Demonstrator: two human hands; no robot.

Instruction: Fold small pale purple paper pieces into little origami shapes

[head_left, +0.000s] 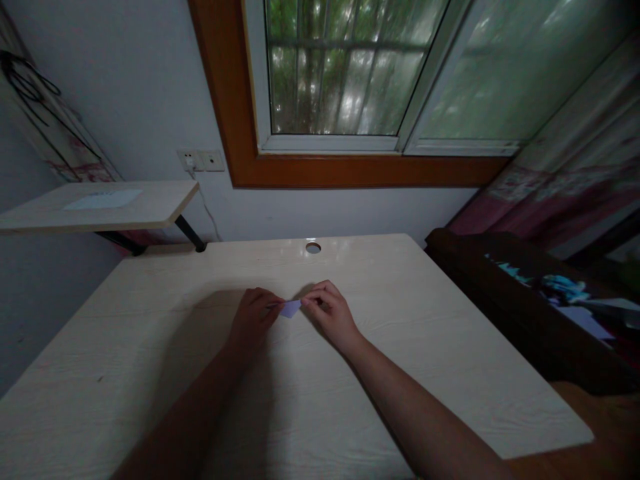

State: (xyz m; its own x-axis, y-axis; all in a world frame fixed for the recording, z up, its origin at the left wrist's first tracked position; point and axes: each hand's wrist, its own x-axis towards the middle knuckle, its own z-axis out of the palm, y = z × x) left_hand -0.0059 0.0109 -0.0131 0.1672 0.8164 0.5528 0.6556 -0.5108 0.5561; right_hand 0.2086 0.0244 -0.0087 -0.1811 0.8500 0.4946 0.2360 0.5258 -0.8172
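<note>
A small pale lilac piece of folded paper (291, 308) sits just above the light wooden desk (150, 347), held between both hands near the desk's middle. My left hand (253, 319) pinches its left end with curled fingers. My right hand (330, 313) pinches its right end, fingers bent inward. Both forearms reach in from the bottom of the view.
A round cable hole (313, 248) lies at the desk's far edge. A raised side shelf (100, 203) with a white sheet stands at the left. A wall socket (201, 160) and a window (345, 73) are behind. Dark furniture with clutter (550, 300) flanks the desk's right edge.
</note>
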